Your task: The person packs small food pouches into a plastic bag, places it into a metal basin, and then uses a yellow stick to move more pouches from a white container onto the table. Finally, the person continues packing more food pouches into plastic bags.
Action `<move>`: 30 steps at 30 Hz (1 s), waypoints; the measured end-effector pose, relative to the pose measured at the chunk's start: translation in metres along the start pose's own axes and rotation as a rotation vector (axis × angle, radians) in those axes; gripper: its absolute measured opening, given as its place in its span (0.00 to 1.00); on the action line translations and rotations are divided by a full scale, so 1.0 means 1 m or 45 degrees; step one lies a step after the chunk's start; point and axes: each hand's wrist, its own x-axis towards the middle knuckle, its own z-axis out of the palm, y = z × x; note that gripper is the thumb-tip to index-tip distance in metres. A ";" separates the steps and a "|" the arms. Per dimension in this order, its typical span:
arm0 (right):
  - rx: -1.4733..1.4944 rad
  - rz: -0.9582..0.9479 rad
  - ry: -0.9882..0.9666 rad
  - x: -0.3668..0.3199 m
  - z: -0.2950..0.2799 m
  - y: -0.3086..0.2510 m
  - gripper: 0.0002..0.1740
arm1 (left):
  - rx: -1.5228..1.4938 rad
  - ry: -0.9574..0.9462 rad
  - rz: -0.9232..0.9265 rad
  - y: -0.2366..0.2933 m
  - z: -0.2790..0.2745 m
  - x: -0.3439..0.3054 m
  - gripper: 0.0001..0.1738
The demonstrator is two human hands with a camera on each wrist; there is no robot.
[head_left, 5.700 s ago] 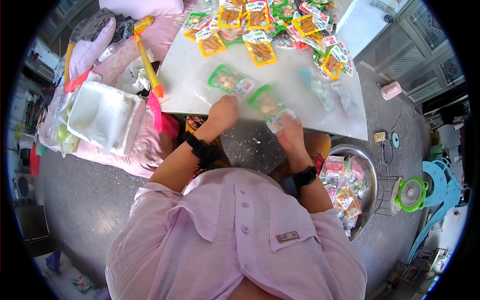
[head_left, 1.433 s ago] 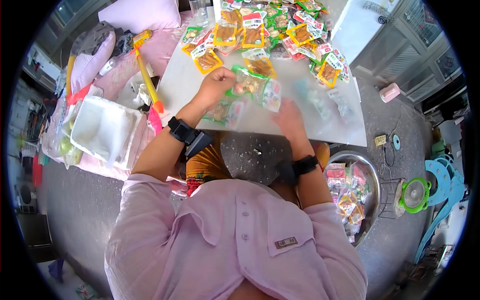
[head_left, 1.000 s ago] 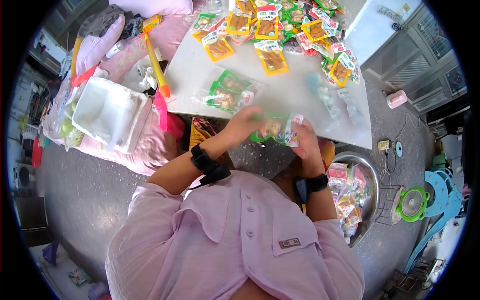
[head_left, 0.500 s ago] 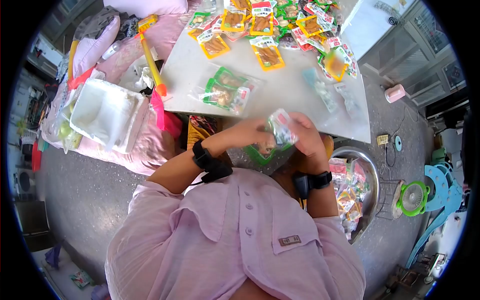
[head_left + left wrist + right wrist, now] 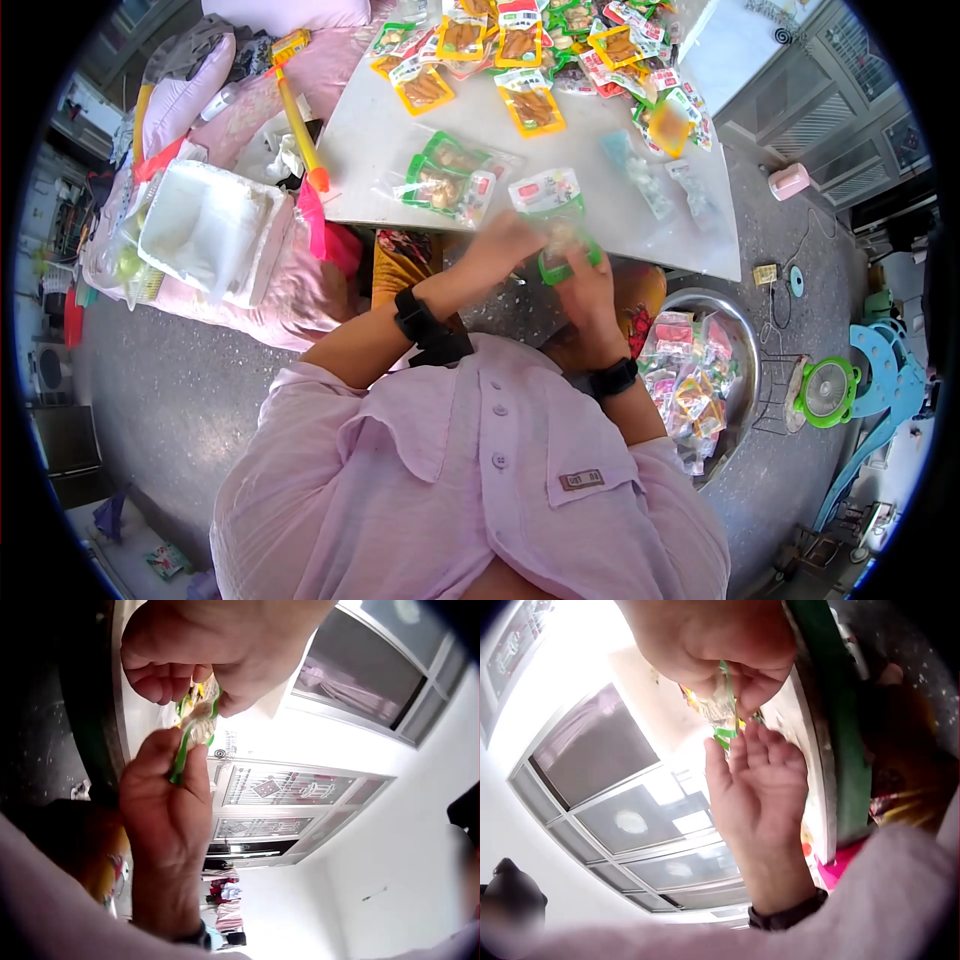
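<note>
In the head view a green-edged snack packet (image 5: 556, 262) with pale food pieces hangs over the table's near edge, its white label end pointing away from the person. The right hand (image 5: 588, 298) pinches its near green end between thumb and fingers, as the left wrist view also shows on the packet (image 5: 199, 724). The left hand (image 5: 505, 245), blurred, is at the packet's left side. In the right wrist view the left hand (image 5: 761, 787) shows its palm, fingers fairly straight, fingertips right at the packet's edge. Two more green-edged packets (image 5: 440, 188) lie overlapped on the table in clear plastic.
A heap of yellow- and green-edged packets (image 5: 525, 45) covers the table's far side. Clear plastic pouches (image 5: 640, 180) lie at the right. A metal basin (image 5: 752, 370) of packets stands on the floor at right, a white foam box (image 5: 205, 225) on the pink bed at left.
Two packets now lie overlapped on the table's left part. Half a second ago the held packet was tilted between both hands; its label end has since swung away toward the table.
</note>
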 end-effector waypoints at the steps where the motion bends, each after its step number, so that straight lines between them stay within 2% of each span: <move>1: -0.047 -0.029 0.006 0.004 -0.004 -0.005 0.11 | 0.362 0.054 0.082 0.000 -0.006 0.001 0.14; 4: -0.151 -0.081 0.039 0.014 -0.013 -0.019 0.11 | 1.028 0.323 0.387 0.010 -0.025 0.007 0.17; 5: -0.160 -0.070 0.059 0.017 -0.014 -0.022 0.11 | 1.141 0.399 0.556 0.007 -0.030 0.010 0.19; 8: -0.204 -0.031 0.044 0.023 -0.013 -0.024 0.10 | 1.485 0.464 0.644 0.010 -0.036 0.018 0.17; 11: -0.240 0.017 0.003 0.027 -0.011 -0.022 0.09 | 1.599 0.465 0.620 0.002 -0.039 0.021 0.15; 14: -0.272 0.096 -0.033 0.032 -0.012 -0.017 0.08 | 1.464 0.443 0.668 -0.013 -0.044 0.029 0.11; 17: -0.328 0.201 -0.081 0.036 -0.012 -0.014 0.07 | 1.327 0.370 0.500 -0.003 -0.047 0.028 0.06; 23: -0.361 0.350 -0.131 0.046 -0.010 -0.005 0.09 | 1.000 0.373 0.402 -0.006 -0.051 0.027 0.03; 25: -0.476 0.423 -0.185 0.048 -0.007 -0.008 0.12 | 0.986 0.367 0.448 -0.008 -0.053 0.026 0.03; 30: -0.524 0.496 -0.312 0.052 -0.005 -0.008 0.12 | 1.095 0.385 0.478 -0.003 -0.049 0.021 0.03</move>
